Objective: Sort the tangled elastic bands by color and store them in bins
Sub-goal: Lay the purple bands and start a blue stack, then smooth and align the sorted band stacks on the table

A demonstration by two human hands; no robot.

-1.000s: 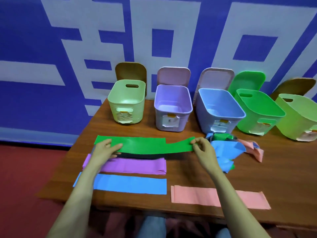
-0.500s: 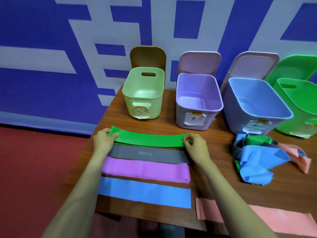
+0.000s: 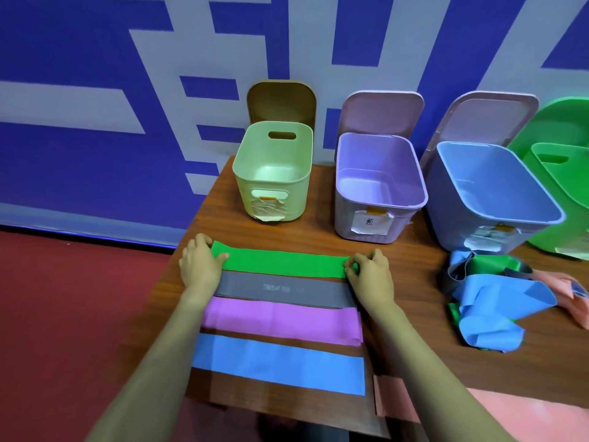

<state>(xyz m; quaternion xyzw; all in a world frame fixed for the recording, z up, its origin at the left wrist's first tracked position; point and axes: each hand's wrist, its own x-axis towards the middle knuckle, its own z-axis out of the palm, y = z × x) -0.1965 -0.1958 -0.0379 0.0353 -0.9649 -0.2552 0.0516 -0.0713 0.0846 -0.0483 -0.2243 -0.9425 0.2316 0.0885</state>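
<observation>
- Head view. Worktop [image 3: 318, 231]: wood, carries everything logged below. Position landmark is the purple bin [image 3: 350, 218] in the back row.
- Bins: pale green bin [image 3: 274, 189] is left of the purple bin and blue bin [image 3: 446, 212] is right of it. Green bin [image 3: 561, 186] is further right, past the blue one, cut by the frame edge. Lids are up. No bands visible in the three whose insides show.
- Tangled pile [image 3: 490, 301]: front-right of the purple bin, just before the blue bin. Blue, green, grey and pink are mixed.
- Flat rows in front of the purple bin, running toward the person: green band [image 3: 283, 262] nearest it, then grey band [image 3: 280, 287], purple band [image 3: 280, 323], blue band [image 3: 280, 363]. Pink band [image 3: 535, 422] lies front-right.
- Left hand [image 3: 200, 266]: narrow grip on the green band's left end, thumb on top.
- Right hand [image 3: 371, 275]: narrow pinch grip on its right end.
- Key relation: the green band's long axis runs left–right, parallel to the bin row. The green bin lies off its right end, so I judge the right hand nearer for any carry.
</observation>
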